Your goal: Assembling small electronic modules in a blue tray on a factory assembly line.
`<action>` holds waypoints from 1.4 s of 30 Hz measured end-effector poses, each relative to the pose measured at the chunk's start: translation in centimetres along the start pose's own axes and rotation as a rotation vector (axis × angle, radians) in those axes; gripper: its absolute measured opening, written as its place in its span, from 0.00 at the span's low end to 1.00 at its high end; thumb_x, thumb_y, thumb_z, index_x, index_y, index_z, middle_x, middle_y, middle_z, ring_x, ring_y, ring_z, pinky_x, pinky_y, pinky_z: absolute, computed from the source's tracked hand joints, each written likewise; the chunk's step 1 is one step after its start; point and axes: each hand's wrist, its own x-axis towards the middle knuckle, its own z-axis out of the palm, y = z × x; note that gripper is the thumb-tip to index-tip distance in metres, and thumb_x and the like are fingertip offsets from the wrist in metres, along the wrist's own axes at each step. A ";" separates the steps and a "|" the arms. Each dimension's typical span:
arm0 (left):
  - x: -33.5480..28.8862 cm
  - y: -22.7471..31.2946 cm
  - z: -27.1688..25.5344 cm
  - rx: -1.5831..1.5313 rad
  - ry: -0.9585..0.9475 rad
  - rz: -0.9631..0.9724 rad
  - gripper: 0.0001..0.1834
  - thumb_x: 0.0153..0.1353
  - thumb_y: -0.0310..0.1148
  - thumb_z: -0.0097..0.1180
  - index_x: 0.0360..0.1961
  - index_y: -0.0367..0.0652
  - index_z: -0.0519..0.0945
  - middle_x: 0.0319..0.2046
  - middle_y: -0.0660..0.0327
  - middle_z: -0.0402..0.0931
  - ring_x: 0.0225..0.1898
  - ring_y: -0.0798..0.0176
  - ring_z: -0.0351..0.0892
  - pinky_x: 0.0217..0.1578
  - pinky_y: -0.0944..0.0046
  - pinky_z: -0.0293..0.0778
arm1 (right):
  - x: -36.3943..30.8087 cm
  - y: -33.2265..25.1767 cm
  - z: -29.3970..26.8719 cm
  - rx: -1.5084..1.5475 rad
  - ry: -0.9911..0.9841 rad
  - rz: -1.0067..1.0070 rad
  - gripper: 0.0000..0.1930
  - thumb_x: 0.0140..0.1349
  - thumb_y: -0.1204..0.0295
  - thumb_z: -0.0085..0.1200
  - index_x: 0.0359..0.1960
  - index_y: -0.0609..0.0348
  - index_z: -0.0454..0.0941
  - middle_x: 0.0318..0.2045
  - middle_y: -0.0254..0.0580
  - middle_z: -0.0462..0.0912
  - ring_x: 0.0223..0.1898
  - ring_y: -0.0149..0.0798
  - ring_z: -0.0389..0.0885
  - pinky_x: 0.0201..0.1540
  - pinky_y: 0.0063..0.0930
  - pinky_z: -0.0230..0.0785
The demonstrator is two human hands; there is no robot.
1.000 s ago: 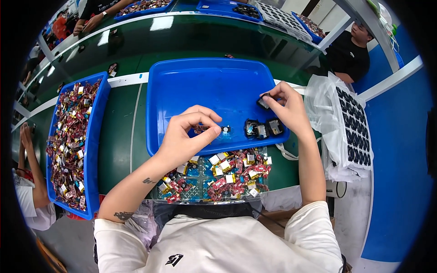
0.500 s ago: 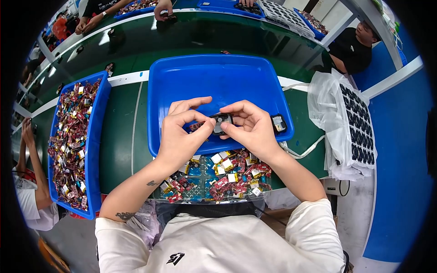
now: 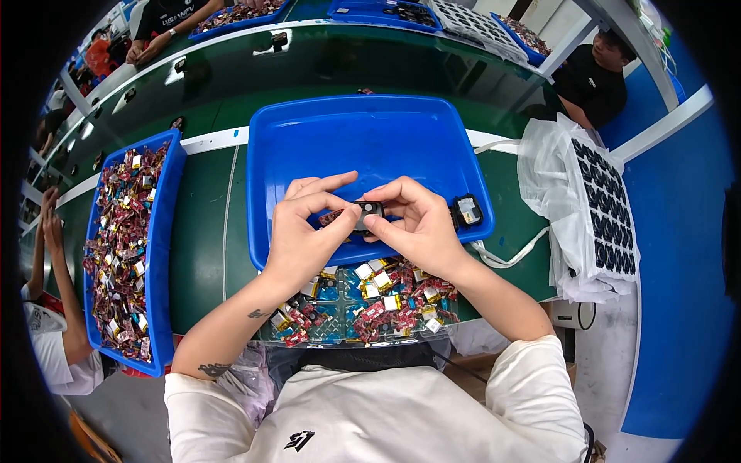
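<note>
Above the near part of a blue tray (image 3: 363,127), a small black plastic housing (image 3: 373,208) is pinched between my two hands. My left hand (image 3: 305,228) grips its left side with thumb and index finger, the other fingers stretched out. A red circuit board (image 3: 330,219) shows under that hand, partly hidden by the fingers. My right hand (image 3: 423,224) holds the housing's right side, its thumb pressed on the face. Just right of it, in the tray's corner, lies another black housing (image 3: 467,210) with a pale silver battery inside.
A clear compartment tray (image 3: 343,328) of circuit boards and batteries sits nearest me. To the left is a long blue bin (image 3: 166,255) of similar parts. Black parts fill a white tray (image 3: 606,208) at right. Several small parts lie on the green conveyor belt (image 3: 231,85); other people sit around.
The housing has tilted slightly in my fingers, and my right hand has shifted a little. Across the belt, a person's hand has left a black part, which now lies there alone.
</note>
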 end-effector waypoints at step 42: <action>-0.2 0.0 0.0 -0.487 -0.165 -0.304 0.07 0.57 0.30 0.61 0.31 0.36 0.82 0.27 0.61 0.81 0.29 0.75 0.77 0.32 0.75 0.72 | -0.5 0.0 -0.2 0.044 0.131 -0.163 0.09 0.54 0.86 0.54 0.37 0.70 0.72 0.39 0.41 0.72 0.42 0.32 0.77 0.45 0.23 0.77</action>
